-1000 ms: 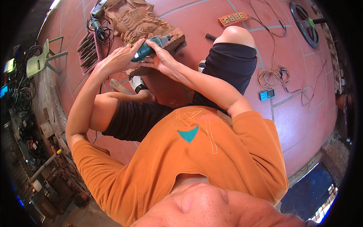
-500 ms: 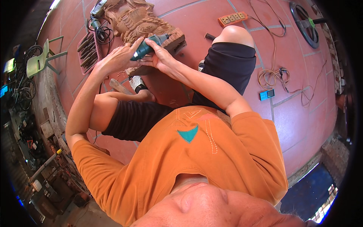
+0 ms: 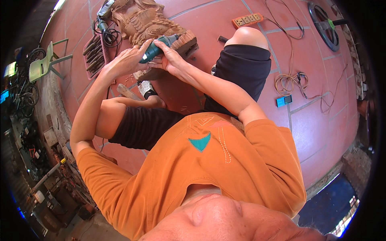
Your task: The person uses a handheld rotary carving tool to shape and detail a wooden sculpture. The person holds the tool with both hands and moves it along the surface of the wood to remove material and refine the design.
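Observation:
A teal rotary tool (image 3: 151,52) with a grey nose is held between my two hands, its nose pointing up and to the right over a carved wooden block (image 3: 149,25). My left hand (image 3: 129,60) grips the tool from the left, near its rear end. From the right, my right hand (image 3: 173,60) closes round the body, thumb along the top and fingers beneath. The wood is reddish brown, with deep relief carving and a plain, rough end nearest me. Whether a bit in the nose touches the wood cannot be made out.
Left of the carving, a pink tray (image 3: 95,56) holds several carving tools, with a corded power tool (image 3: 105,32) beside it. A green chair (image 3: 42,64) stands farther left. To the right lie an orange power strip (image 3: 247,20), coiled cord (image 3: 290,82) and a blue phone (image 3: 284,101).
The rotary tool and both hands have shifted very slightly, the nose a touch upward. The grip and the carved block look the same.

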Tool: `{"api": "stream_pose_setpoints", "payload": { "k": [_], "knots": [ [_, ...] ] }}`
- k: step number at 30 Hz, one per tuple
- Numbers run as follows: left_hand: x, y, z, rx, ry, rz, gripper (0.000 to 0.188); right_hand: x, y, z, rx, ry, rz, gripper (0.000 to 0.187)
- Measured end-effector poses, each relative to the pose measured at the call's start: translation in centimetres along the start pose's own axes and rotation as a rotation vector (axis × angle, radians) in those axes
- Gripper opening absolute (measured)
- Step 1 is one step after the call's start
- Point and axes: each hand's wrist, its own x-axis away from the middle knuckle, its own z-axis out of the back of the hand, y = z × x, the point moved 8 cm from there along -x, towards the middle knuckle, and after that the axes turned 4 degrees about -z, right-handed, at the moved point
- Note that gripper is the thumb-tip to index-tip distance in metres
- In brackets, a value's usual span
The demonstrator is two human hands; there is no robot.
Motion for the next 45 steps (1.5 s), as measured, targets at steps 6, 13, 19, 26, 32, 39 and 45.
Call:
{"api": "stream_pose_setpoints", "payload": {
  "k": [6, 13, 19, 26, 32, 39, 45],
  "knots": [
    [0.0, 0.1, 0.1, 0.003, 0.013, -0.008, 0.091, 0.1, -0.1, 0.0, 0.007, 0.006, 0.004, 0.035],
    [-0.2, -0.3, -0.6, 0.017, 0.056, -0.073, 0.094, 0.2, 0.3, 0.4, -0.006, 0.036, -0.021, 0.035],
    [-0.1, 0.0, -0.5, 0.007, 0.043, -0.087, 0.094, 0.3, 0.5, 0.5, -0.007, 0.032, -0.029, 0.033],
    [0.2, 0.6, 0.0, -0.005, -0.014, -0.057, 0.093, 0.8, 0.5, 0.4, -0.003, 0.048, -0.021, 0.033],
    [0.2, 0.8, 0.1, 0.026, -0.05, -0.031, 0.094, 0.9, 0.6, 0.6, -0.033, 0.049, -0.035, 0.033],
    [0.4, 0.8, 0.3, 0.024, -0.021, -0.058, 0.094, 1.3, 0.6, 0.2, -0.047, 0.052, -0.057, 0.029],
    [0.2, 0.7, 0.5, 0.022, -0.035, -0.036, 0.092, 1.2, 0.5, 0.2, -0.037, 0.05, -0.052, 0.029]
  ]
}}
